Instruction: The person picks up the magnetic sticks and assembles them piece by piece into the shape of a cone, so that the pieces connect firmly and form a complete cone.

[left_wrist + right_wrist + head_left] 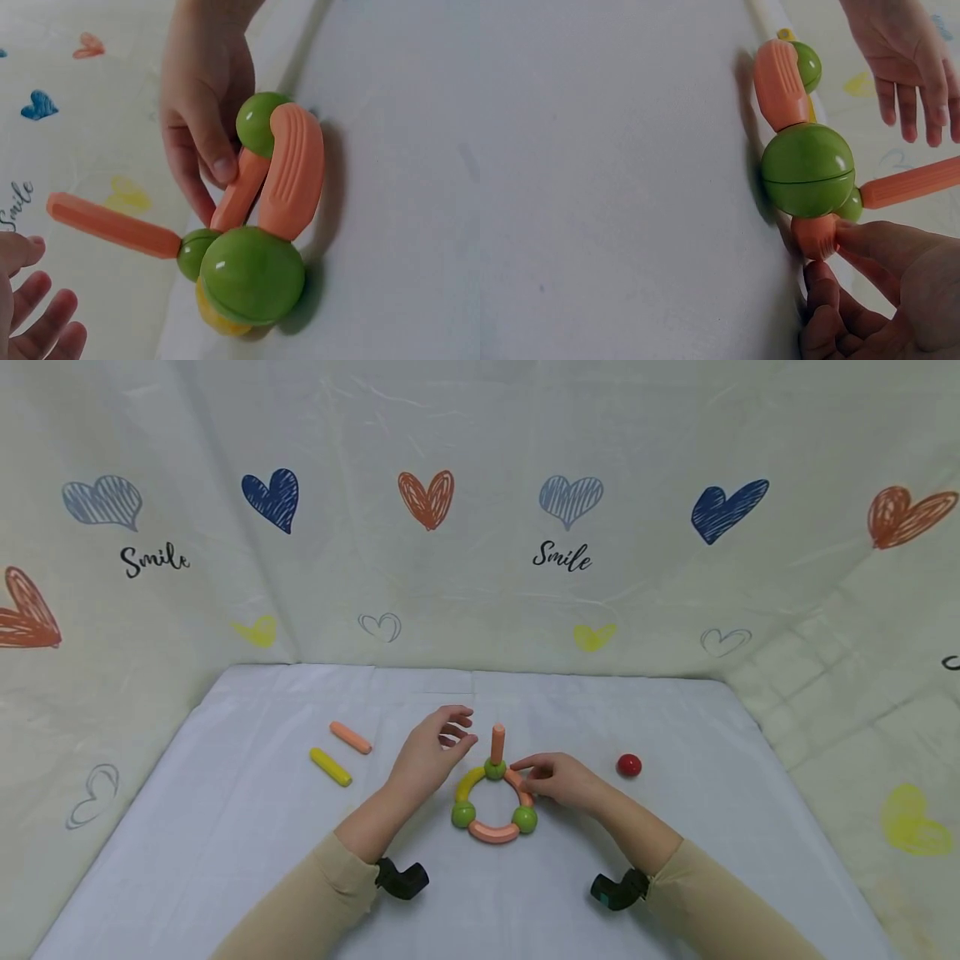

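A ring of toy pieces lies on the table, made of three green balls (463,814) joined by curved rods: one yellow (468,783), one orange at the front (493,834) and one orange at the right (517,783). From the far ball (495,769) a straight orange rod (498,744) stands upright. My right hand (564,779) pinches the right-hand curved orange rod between thumb and fingers. Left of the upright rod, my left hand (435,743) hovers with loosely bent fingers, touching nothing; the left wrist view shows its fingertips (56,304) apart from the rod.
To the left lie a loose straight orange rod (350,737) and a yellow rod (330,767). A red ball (629,766) sits to the right of my right hand. Behind the white-covered table (285,868) hangs a cloth (495,610) printed with hearts.
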A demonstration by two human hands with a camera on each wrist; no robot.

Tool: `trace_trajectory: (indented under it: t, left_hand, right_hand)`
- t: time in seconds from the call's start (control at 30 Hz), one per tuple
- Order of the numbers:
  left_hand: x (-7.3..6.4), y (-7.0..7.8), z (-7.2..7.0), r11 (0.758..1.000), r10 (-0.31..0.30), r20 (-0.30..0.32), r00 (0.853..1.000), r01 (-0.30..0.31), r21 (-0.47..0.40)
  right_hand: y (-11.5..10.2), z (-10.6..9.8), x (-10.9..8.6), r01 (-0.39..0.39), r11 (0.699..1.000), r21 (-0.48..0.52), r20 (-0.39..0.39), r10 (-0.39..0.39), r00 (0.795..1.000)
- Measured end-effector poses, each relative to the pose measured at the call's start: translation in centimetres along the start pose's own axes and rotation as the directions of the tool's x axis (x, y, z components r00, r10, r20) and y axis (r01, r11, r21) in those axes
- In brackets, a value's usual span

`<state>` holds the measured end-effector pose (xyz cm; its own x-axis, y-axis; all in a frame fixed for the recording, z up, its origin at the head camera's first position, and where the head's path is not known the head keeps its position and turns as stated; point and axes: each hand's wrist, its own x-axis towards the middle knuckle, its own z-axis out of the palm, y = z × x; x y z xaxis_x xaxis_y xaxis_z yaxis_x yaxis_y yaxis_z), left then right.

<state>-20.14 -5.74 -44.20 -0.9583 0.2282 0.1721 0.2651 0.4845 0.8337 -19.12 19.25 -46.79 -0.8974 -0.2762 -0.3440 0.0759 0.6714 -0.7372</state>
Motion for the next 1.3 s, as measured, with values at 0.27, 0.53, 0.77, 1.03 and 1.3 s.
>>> trace_trajectory:
  t: [0.27, 0.53, 0.77, 1.03, 1.3]
  left_hand:
    - [-0.9, -1.8, -2.8, 0.999, -0.032, -0.062, 0.998, 0.034, 0.032]
    - [-2.4, -3.6, -6.7, 0.995, -0.044, -0.083, 0.996, 0.051, 0.088]
    - [-4.2, -5.4, -10.3, 0.981, -0.073, -0.086, 0.994, 0.087, 0.172]
    - [-6.3, -8.1, -12.9, 0.939, -0.098, -0.062, 0.993, 0.113, 0.324]
    - [-6.9, -9.3, -13.7, 0.869, -0.053, 0.013, 0.999, 0.039, 0.493]
  right_hand:
    - [-0.1, 0.1, -0.1, -0.008, 1.000, -0.011, -0.008, 0.008, 1.000]
    - [-0.3, 0.0, -0.3, -0.016, 1.000, -0.012, -0.005, 0.016, 1.000]
    - [-0.2, 0.0, -0.2, -0.020, 1.000, -0.009, -0.002, 0.020, 1.000]
    - [-0.4, 0.0, -0.3, -0.015, 1.000, -0.010, -0.001, 0.015, 1.000]
    - [-0.3, 0.0, -0.4, 0.000, 1.000, -0.010, 0.001, 0.000, 1.000]
